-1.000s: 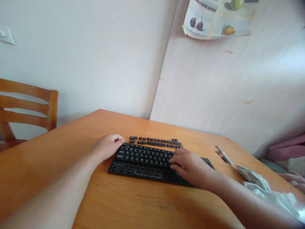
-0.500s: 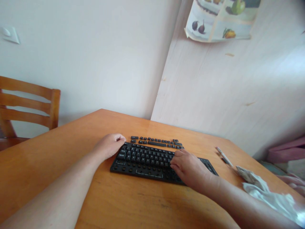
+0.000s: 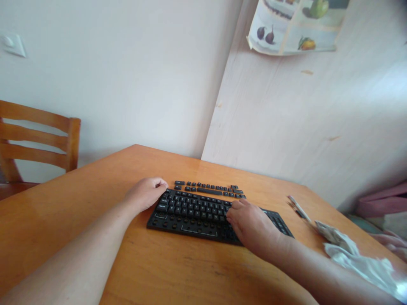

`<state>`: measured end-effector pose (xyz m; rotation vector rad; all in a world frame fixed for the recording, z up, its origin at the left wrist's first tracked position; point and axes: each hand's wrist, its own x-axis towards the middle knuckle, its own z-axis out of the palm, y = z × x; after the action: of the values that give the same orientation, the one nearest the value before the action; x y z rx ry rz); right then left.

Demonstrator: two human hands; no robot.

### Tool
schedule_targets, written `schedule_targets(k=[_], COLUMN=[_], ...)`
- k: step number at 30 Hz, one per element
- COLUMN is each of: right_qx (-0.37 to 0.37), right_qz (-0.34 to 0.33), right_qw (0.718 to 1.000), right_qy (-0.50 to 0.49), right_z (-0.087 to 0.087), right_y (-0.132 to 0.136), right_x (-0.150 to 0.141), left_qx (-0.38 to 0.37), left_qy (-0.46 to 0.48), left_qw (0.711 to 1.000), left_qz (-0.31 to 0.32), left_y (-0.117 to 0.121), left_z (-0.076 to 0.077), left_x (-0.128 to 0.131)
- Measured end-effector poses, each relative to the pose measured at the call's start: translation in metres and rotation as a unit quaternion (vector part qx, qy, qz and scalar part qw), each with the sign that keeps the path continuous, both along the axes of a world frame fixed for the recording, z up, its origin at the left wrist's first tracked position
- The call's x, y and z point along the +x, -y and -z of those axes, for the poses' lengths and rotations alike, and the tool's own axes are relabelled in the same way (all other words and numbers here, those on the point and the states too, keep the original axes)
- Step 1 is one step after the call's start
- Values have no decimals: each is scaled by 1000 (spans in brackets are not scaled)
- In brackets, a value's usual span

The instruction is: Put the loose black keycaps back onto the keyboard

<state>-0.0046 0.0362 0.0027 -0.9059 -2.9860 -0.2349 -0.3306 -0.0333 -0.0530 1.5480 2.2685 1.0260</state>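
A black keyboard lies on the wooden table, its nearest rows bare of keycaps. My left hand is closed at its far left corner, the fingertips gripping the edge there. Over the right part of the keys rests my right hand, its fingers bent together against the key rows. Whatever may be between those fingers is hidden. Just behind the keyboard, loose black keycaps are laid out in two rows, with a long spacebar among them.
To the right lie a thin brush-like tool and a crumpled white cloth. The table meets a wall at the back. A wooden chair stands at the left.
My right hand has shifted very slightly on the keys, showing a little more of the keyboard's right end. My left hand stays at the corner.
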Motion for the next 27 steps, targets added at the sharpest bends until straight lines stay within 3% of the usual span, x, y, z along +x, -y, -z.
schedule_targets(k=[6,14,27], right_qx=[-164,-304,-362], right_qz=[10,39,23], right_qw=[982,946,928], right_qy=[-98,-106,-89], right_z=[4,6,0], right_y=[-26,-48,-58], right_x=[8,6,3], left_qx=[2,-3,-7], left_qy=[-1,-4,-1], left_qw=[1000,1000,1000], left_qz=[5,4,4], left_y=[0,-1,-2], left_z=[1,1,3], left_x=[0,-2,-3])
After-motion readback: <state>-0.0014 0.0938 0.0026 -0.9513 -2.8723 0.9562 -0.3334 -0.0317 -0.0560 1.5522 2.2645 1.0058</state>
